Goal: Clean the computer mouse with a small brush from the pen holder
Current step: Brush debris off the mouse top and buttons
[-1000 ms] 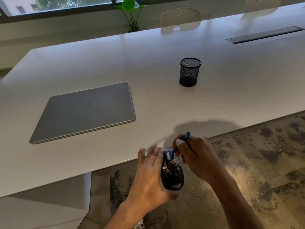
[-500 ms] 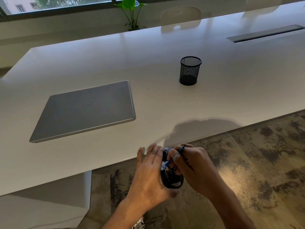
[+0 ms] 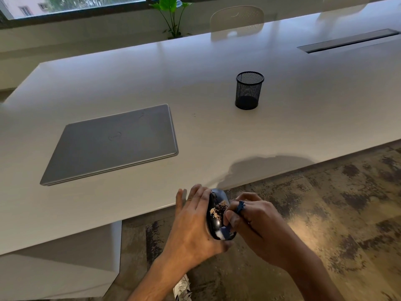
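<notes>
A glossy black computer mouse (image 3: 218, 210) with pale specks on its back is cupped in my left hand (image 3: 193, 227), held in the air just off the table's near edge. My right hand (image 3: 258, 227) pinches a small blue brush (image 3: 235, 216); its white bristle end rests on the mouse's near end, and its handle tip sticks out above my fingers. The black mesh pen holder (image 3: 249, 90) stands on the white table (image 3: 217, 61), far beyond my hands, and looks empty.
A closed grey laptop (image 3: 112, 143) lies on the table to the left. A cable slot (image 3: 347, 41) is set into the far right of the tabletop. Pale chairs (image 3: 236, 18) and a green plant (image 3: 171, 11) stand behind the table. Mottled carpet (image 3: 325, 203) lies below my hands.
The brush has swept from the mouse's far end down to its near end. My right hand followed it toward me. My left hand keeps hold of the mouse in much the same place.
</notes>
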